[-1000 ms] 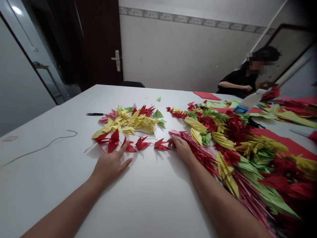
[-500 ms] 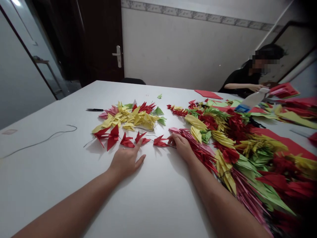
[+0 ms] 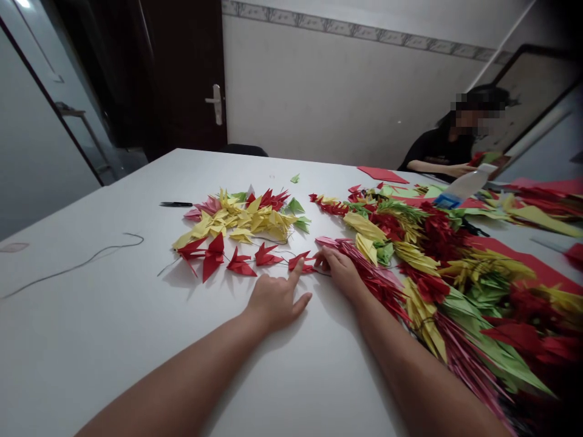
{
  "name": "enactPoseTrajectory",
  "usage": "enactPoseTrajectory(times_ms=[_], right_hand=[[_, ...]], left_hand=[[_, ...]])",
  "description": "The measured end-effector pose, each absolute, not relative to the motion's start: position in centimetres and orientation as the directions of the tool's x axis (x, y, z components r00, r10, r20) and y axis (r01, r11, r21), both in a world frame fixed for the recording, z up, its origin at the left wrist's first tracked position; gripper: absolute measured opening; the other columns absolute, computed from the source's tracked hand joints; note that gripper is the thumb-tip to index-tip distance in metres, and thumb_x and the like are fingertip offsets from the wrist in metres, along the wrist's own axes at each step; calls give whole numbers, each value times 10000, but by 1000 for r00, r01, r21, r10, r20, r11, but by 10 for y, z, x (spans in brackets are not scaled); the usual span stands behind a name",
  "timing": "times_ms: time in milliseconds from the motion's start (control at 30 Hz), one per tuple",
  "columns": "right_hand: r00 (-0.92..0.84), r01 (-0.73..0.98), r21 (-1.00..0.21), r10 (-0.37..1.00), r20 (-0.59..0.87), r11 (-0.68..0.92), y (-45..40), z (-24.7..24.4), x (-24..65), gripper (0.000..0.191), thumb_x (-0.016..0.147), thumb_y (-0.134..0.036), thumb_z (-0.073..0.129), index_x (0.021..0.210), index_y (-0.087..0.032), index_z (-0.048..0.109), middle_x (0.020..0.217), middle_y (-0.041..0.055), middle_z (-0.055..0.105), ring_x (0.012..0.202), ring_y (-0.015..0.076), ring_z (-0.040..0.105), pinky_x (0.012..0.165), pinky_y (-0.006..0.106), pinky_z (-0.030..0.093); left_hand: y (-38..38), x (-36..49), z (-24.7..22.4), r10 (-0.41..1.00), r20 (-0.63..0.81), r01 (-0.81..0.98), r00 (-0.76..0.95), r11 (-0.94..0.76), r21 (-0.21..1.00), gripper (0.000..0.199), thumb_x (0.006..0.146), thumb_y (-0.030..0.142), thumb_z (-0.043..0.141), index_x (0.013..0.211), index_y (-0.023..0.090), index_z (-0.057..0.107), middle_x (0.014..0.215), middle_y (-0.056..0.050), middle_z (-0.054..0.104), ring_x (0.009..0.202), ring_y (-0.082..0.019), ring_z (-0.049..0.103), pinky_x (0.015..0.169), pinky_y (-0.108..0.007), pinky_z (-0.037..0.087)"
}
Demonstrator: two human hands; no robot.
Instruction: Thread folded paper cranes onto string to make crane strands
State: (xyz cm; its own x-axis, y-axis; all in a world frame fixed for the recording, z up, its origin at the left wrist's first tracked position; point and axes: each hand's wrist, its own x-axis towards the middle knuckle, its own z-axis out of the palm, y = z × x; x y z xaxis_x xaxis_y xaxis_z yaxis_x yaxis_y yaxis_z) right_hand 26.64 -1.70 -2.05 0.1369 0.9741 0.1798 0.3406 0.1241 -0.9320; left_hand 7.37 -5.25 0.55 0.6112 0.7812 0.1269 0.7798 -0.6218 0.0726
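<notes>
Our left hand [image 3: 277,301], fingers spread apart, has slid right across the smooth white laminate table [image 3: 91,303], its index fingertip at a row of sharply folded red paper cranes [image 3: 241,262], while our curled right hand [image 3: 339,271], grip unclear, rests on a dense strand of red paper cranes [image 3: 368,277], with open tabletop toward the near edge.
</notes>
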Motion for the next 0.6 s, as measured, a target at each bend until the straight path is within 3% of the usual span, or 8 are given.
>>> enactPoseTrajectory(times_ms=[233, 467, 533, 600], right_hand=[[159, 372, -923, 972, 171, 102, -16, -20, 266, 630, 708, -725, 421, 731, -122, 599, 620, 48, 555, 542, 118, 452, 519, 241, 358], [151, 346, -932, 973, 175, 113, -18, -24, 270, 599, 725, -704, 436, 735, -125, 588, 645, 45, 561, 551, 108, 455, 510, 227, 352], [147, 334, -935, 973, 175, 118, -19, -25, 271, 594, 725, -701, 440, 738, -125, 585, 664, 48, 569, 557, 107, 458, 510, 226, 351], [147, 323, -939, 974, 172, 117, -19, -26, 271, 592, 728, -698, 439, 752, -125, 585, 682, 53, 576, 565, 108, 463, 514, 225, 351]], left_hand=[[-50, 75, 5, 809, 111, 802, 578, -588, 109, 569, 883, 439, 284, 1367, 140, 312, 783, -112, 654, 722, -254, 613, 637, -366, 391], [-61, 66, 7, 784, 104, 778, 612, -620, 95, 593, 891, 409, 294, 1408, 140, 184, 810, -102, 658, 735, -248, 609, 682, -374, 394], [-70, 47, 11, 760, 107, 757, 641, -649, 73, 624, 875, 396, 339, 1412, 137, 154, 753, -78, 654, 664, -231, 599, 650, -356, 396], [-77, 18, 19, 740, 196, 750, 644, -661, 33, 584, 871, 391, 340, 1390, 143, 235, 658, -42, 630, 565, -200, 566, 591, -318, 383]])
